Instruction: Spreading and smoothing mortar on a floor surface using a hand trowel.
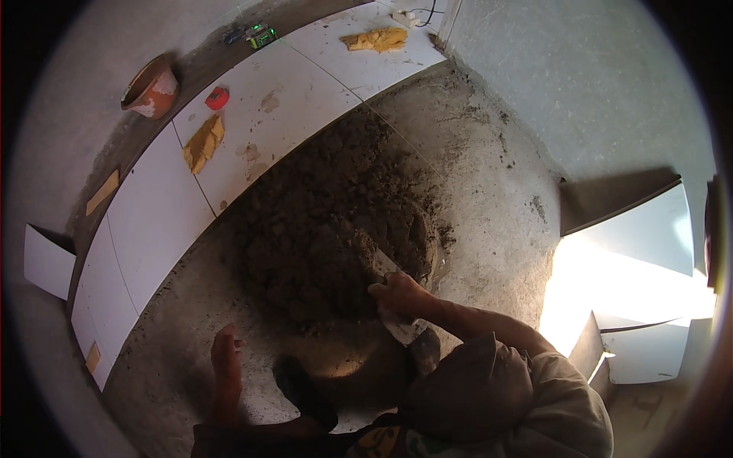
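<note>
A dark, lumpy mound of mortar (305,252) lies on the concrete floor (496,229) in front of me. My right hand (397,294) grips the handle of a mud-smeared trowel (374,256), whose blade rests in or just over the mound's right part. My left hand (226,343) hangs below and left of the mound, fingers apart and holding nothing. My dark-shod feet show at the lower edge of the mound.
A strip of white tiles (153,206) curves along the wall, carrying yellow sponge-like scraps (374,40), a red object (217,98) and a green laser level (259,36). An orange bucket (153,90) stands behind it. Loose white panels (649,221) lie at the sunlit right.
</note>
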The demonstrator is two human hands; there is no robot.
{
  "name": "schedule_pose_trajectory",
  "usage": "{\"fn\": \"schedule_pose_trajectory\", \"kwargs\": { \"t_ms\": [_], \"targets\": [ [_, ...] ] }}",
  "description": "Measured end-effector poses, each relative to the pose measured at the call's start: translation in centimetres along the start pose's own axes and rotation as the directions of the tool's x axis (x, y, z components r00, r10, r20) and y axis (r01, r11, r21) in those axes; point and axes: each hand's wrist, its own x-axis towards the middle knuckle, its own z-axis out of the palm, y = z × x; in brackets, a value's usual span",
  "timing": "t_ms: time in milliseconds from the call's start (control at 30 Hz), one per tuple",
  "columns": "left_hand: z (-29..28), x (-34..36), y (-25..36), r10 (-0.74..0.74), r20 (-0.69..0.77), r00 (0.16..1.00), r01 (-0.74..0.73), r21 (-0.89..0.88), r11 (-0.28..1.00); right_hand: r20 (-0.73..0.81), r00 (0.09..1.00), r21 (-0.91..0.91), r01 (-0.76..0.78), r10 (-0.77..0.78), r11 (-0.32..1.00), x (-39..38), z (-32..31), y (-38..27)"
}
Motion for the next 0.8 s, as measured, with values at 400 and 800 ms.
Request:
{"fn": "schedule_pose_trajectory", "kwargs": {
  "t_ms": [400, 800],
  "targets": [
    [-1.3, 0.0, 0.7, 0.044, -0.015, 0.999, -0.042, 0.118, 0.992, -0.068, 0.989, 0.419, 0.151, -0.135, 0.895, -5.0, -11.3, 2.8],
    [-1.0, 1.6, -1.9, -0.047, -0.011, 0.999, 0.048, 0.138, 0.989, -0.616, 0.782, -0.341, -0.155, -0.096, 0.927, 9.9, -14.5, 4.3]
  ]
}}
